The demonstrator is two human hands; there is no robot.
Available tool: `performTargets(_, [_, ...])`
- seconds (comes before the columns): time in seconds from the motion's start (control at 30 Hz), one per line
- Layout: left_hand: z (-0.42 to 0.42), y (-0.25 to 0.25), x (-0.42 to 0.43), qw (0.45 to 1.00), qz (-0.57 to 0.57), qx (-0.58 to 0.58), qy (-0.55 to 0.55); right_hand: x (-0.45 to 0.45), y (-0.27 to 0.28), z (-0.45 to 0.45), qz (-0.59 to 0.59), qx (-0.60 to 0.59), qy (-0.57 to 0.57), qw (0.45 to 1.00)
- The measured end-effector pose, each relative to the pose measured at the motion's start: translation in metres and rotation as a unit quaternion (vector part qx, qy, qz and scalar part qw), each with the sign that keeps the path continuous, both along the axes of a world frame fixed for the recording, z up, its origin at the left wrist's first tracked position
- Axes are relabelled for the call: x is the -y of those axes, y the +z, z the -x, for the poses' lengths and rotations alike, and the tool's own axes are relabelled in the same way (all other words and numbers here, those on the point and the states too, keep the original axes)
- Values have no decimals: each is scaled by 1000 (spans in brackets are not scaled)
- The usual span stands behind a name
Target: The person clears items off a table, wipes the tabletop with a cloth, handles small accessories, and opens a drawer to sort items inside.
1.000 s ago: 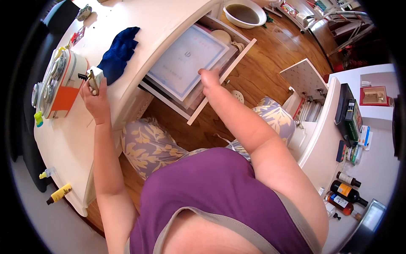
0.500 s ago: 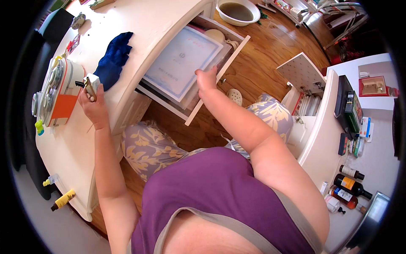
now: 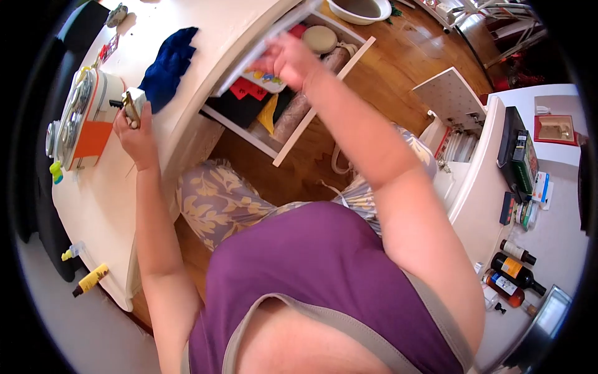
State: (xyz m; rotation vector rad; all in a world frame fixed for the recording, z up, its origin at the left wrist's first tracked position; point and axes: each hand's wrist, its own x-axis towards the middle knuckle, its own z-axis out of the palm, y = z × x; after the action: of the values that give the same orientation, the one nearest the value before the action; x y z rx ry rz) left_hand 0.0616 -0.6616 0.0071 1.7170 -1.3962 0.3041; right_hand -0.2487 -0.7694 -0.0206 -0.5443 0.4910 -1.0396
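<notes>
My left hand is closed round small brownish-gold, white and black items above the white desk. Over the pulled-out drawer, my right hand is blurred, its fingers by the underside of a pale sheet or folder tilted up almost edge-on; whether they grip it is unclear. Below lie a colourful printed piece, red packets, something yellow, a patterned roll and a round beige lid.
A dark blue cloth and a cream and orange container are on the desk. A basin of liquid stands on the floor beyond the drawer. At right are an open cabinet door and several bottles.
The pale bordered sheet has swung up from lying flat in the drawer, exposing the things beneath. My right hand has moved up and left, away from the drawer's front edge.
</notes>
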Motion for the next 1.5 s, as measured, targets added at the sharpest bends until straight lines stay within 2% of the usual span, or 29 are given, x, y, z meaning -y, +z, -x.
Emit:
performTargets(0.07, [1,2,0,1000,-4,-15,3,18,25,2,5,-66,29,997])
performTargets(0.1, [1,2,-1,1000,-7,-5,4,25,29,-1,-28,-87,32,995])
performTargets(0.23, [-3,-1,1,1000,-4,-7,1,30,43,-4,-44,-112,49,992])
performTargets(0.57, [3,4,-2,1000,-5,-19,-4,63,32,-11,-46,-128,75,988])
performTargets(0.67, [3,2,-1,1000,9,1,-6,72,36,-6,-28,-159,87,983])
performTargets(0.73, [2,1,-1,1000,10,-2,-4,84,35,0,-10,-231,113,966])
performTargets(0.97, [0,0,0,1000,-8,-25,3,109,27,17,-45,-298,171,938])
performTargets(1.07, [0,0,0,1000,3,-4,5,111,14,12,-35,-300,158,940])
performTargets(1.13, [1,1,0,1000,3,-3,3,99,10,7,42,-403,62,912])
performTargets(1.17, [2,1,0,1000,5,-4,0,88,12,6,42,-403,62,912])
performTargets(1.23, [2,2,-1,1000,-2,-12,2,66,19,7,-15,-439,-26,898])
performTargets(1.27, [2,2,-1,1000,-8,-21,3,61,17,8,-15,-439,-25,898])
performTargets(1.33, [2,2,-1,1000,-5,-16,3,51,4,9,-91,-332,10,939])
performTargets(1.37, [2,2,-1,1000,-2,-11,2,89,-58,9,-154,-366,27,917])
performTargets(1.4, [2,2,-1,1000,-3,-11,2,86,-68,8,-154,-366,28,917])
performTargets(1.47, [3,2,0,1000,0,-14,0,75,-78,8,-158,-277,46,947])
performTargets(1.5, [2,2,0,1000,-1,-14,0,73,-82,7,-163,-280,32,945])
